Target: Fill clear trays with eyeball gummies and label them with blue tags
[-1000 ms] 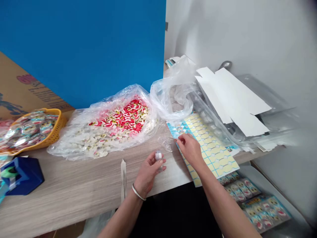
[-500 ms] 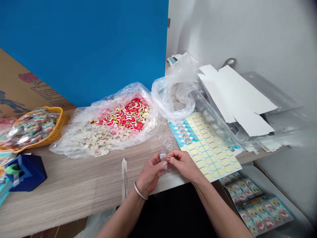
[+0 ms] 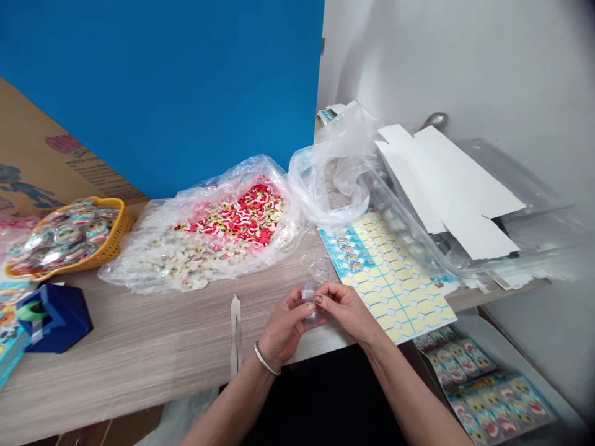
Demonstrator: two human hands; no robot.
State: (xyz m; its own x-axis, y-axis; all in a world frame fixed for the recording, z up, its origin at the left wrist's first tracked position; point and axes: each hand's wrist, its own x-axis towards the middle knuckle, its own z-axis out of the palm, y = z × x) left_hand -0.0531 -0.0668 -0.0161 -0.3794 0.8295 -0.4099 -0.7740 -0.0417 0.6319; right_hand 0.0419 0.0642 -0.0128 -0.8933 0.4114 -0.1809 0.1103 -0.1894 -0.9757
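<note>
Between thumb and fingers, my left grip (image 3: 284, 327) pinches a small clear plastic piece (image 3: 308, 292), and my right grip (image 3: 343, 308) pinches its right side. It looks see-through and glossy; my fingers hide its lower part. I hold it above the tabletop (image 3: 162, 337), near the front edge. Leftward, wood grain shows past a pale strip (image 3: 235, 328); rightward, a yellow printed sheet (image 3: 395, 272) reaches that edge.
</note>
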